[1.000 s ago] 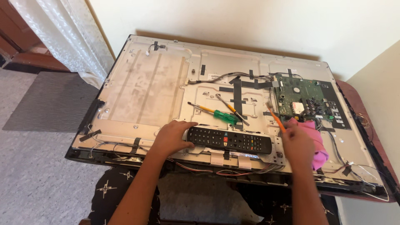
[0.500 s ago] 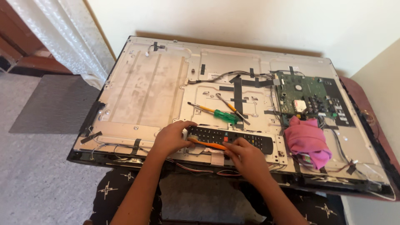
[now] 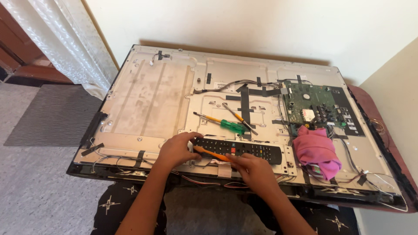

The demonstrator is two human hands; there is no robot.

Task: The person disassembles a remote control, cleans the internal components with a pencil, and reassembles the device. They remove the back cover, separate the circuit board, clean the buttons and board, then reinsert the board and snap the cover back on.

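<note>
Remote control [image 3: 237,150] lies along near edge of opened television back panel [image 3: 148,100] | left hand [image 3: 174,150] grips its left end, steadying | right hand [image 3: 254,169] pinches orange tool [image 3: 211,153], tip at casing | green screwdriver [image 3: 222,123] just beyond

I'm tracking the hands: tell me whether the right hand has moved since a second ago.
Yes. The right hand moved left, away from the crumpled pink cloth, and now rests at the long black remote control with an orange tool.
</note>
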